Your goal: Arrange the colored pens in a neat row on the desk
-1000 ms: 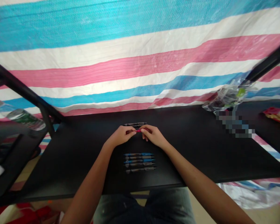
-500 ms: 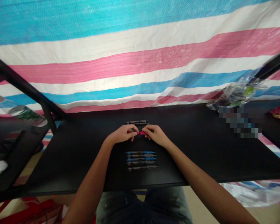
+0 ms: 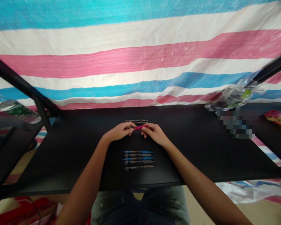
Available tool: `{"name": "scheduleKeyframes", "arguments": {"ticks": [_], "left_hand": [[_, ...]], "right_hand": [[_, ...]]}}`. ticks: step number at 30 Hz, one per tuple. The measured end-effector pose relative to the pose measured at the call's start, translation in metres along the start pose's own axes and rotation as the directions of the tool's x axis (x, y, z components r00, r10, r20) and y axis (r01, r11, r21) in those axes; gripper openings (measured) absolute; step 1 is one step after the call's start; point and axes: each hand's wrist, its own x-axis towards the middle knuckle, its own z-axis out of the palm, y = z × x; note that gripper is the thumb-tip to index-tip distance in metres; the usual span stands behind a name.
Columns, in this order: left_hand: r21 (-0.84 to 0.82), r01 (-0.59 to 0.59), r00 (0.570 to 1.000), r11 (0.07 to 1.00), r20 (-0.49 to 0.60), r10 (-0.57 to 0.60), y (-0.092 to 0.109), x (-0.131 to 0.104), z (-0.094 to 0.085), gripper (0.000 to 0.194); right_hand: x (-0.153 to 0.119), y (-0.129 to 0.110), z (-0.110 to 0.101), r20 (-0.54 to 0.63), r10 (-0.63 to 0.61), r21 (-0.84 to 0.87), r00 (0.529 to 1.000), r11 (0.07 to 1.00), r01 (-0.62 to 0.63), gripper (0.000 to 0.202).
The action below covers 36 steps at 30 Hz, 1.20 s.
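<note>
A pink pen [image 3: 138, 127] is held between my two hands above the black table [image 3: 192, 140]. My left hand [image 3: 121, 130] pinches its left end, and my right hand [image 3: 154, 132] grips the right end with thumb and fingers. Just behind my fingers lie dark pens [image 3: 138, 121], partly covered by my hands. Nearer to me, several blue and grey pens [image 3: 139, 158] rest side by side in a column, each lying crosswise.
A striped sheet [image 3: 121, 62] hangs behind the table. A clear plastic bag [image 3: 227, 97] sits at the back right, with a pixelated patch in front. Off to the left is a plastic bottle [image 3: 18, 111]; a red packet [image 3: 278, 118] lies far right.
The pink pen has tilted, its right end now higher, and more of it shows between my hands. My hands have moved slightly towards the dark pens behind. The view has shifted a little.
</note>
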Motion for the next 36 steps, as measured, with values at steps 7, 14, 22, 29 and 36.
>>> {"name": "scheduleKeyframes", "arguments": {"ticks": [7, 14, 22, 29, 36], "left_hand": [[-0.262, 0.203, 0.978, 0.943, 0.106, -0.181, 0.005, -0.005, 0.003, 0.038], [0.077, 0.061, 0.997, 0.995, 0.05, -0.065, 0.006, -0.003, 0.002, 0.035], [-0.068, 0.099, 0.989, 0.993, 0.116, -0.091, -0.003, -0.004, -0.006, 0.044], [-0.107, 0.108, 0.988, 0.988, 0.126, -0.094, -0.002, -0.002, -0.002, 0.047], [-0.001, 0.025, 1.0, 1.0, -0.018, -0.025, 0.002, -0.001, 0.0, 0.032]], "right_hand": [[-0.004, -0.005, 0.009, 0.006, -0.032, 0.161, 0.999, 0.987, 0.031, 0.034], [-0.003, -0.001, 0.013, -0.013, -0.005, -0.011, 1.0, 1.0, 0.005, 0.039], [-0.004, 0.005, 0.015, -0.174, -0.228, -0.226, 0.958, 0.956, 0.186, 0.019], [-0.002, 0.002, 0.003, -0.206, -0.069, 0.044, 0.976, 0.996, 0.08, 0.032], [-0.002, -0.005, 0.005, -0.178, 0.056, 0.365, 0.982, 0.931, 0.013, 0.039]]}}
